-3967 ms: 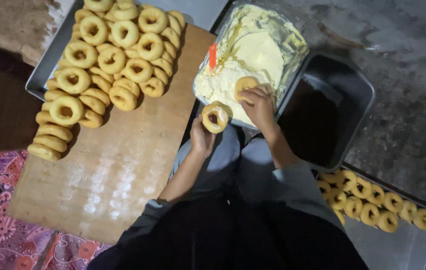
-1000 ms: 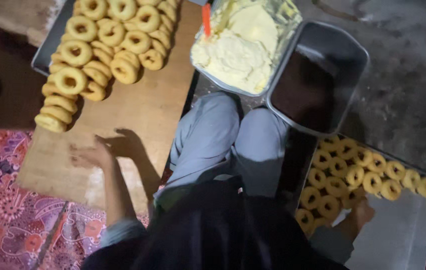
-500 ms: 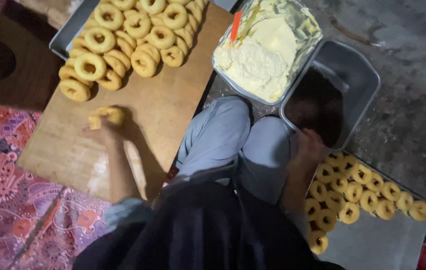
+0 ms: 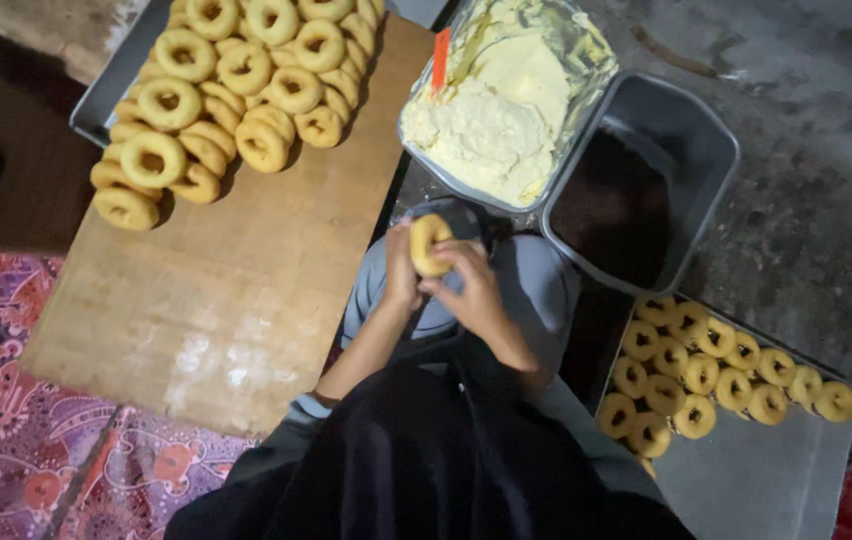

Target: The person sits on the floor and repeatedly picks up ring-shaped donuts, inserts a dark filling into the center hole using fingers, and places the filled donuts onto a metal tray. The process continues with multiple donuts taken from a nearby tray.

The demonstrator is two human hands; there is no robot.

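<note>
- i see both hands meeting over the lap, near the middle of the view; one ring of dough, the doughnut (image 4: 429, 243), sits between them.
- left hand (image 4: 401, 272) is curled behind the doughnut, propping it upright on edge, probably so its face stays reachable.
- right hand (image 4: 471, 288) closes on its near-right rim with fingertips; grip looks light, a pinch and not a fist.
- cream tub (image 4: 586, 75), full of pale filling with an orange handle stuck in it, lies just beyond the hands, within easy reach.
- dark bin (image 4: 701, 175) touches the tub's right side; i cannot tell its contents.
- wooden board (image 4: 236, 300) spreads to the left; the far tray (image 4: 111, 85) rests on its far-left corner, heaped with plain doughnuts, some spilling onto the board.
- near tray (image 4: 746, 480) at the right holds doughnuts in rows at its far end, the near part bare.
- patterned mat (image 4: 6, 440) lies near left under the board.
</note>
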